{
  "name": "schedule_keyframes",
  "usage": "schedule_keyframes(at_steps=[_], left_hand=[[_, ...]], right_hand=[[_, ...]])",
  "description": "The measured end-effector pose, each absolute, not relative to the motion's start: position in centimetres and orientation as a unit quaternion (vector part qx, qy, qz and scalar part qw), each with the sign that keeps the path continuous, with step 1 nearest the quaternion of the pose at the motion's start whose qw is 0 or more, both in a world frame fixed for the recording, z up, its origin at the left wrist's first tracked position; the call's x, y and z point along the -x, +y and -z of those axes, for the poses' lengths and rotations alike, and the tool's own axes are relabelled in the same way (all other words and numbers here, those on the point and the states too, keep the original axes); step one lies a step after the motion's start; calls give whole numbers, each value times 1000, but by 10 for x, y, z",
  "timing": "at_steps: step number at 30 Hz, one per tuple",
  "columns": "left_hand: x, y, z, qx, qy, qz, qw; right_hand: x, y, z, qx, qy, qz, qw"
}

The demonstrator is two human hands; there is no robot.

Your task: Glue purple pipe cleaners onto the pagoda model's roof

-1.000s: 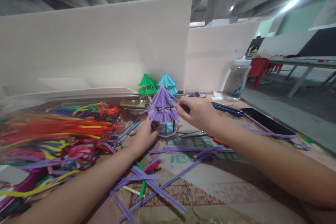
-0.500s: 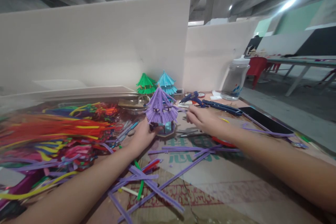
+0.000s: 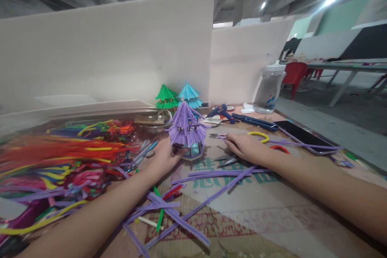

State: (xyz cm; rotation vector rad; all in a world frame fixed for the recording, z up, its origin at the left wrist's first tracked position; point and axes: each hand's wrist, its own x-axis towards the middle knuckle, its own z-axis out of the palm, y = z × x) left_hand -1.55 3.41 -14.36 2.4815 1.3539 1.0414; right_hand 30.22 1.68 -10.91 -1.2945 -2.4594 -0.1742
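A small two-tiered purple pavilion (image 3: 186,129) made of fuzzy strips stands upright at the middle of the table. My left hand (image 3: 165,157) is closed on its lower left side, near the base. To the right of it, my right hand (image 3: 243,145) rests low over the table with its fingers curled together, beside yellow-handled pliers (image 3: 259,136) and the blades of red-handled scissors (image 3: 228,161). What its fingers hold, if anything, is hidden. Purple strips (image 3: 217,174) lie in front of both hands.
Green (image 3: 165,96) and blue (image 3: 189,93) pavilions stand behind. Coloured strips (image 3: 66,149) are piled left. Toward the back right are a glue gun (image 3: 222,112), a blue cutter (image 3: 255,122), a phone (image 3: 305,137) and a clear bottle (image 3: 269,90). A glass dish (image 3: 151,123) sits behind my left hand.
My right hand has moved right and slightly down, away from the pavilion. The pliers and scissors show more fully. My left hand still holds the purple pavilion, now turned slightly.
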Motion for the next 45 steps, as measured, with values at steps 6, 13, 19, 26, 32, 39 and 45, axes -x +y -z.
schedule_keyframes(at_steps=[6, 13, 19, 26, 32, 39, 45], left_hand=[[8, 26, 136, -852, 414, -320, 15], [7, 25, 135, -845, 432, -315, 8], [9, 25, 137, -850, 437, -295, 6], [7, 25, 138, -847, 450, -283, -7], [7, 24, 138, -847, 452, -278, -11], [4, 19, 134, -851, 451, -269, -20], [6, 20, 138, -851, 452, -266, -22]], right_hand=[[-281, -9, 70, 400, -851, 127, 316], [-227, -8, 38, 343, -838, 286, 312], [-218, 3, 49, 390, -818, 305, 292], [-219, -3, 49, 365, -817, 330, 301], [-217, -2, 50, 311, -805, 373, 342], [-218, -2, 48, 350, -800, 356, 332], [-216, -4, 48, 361, -807, 348, 313]])
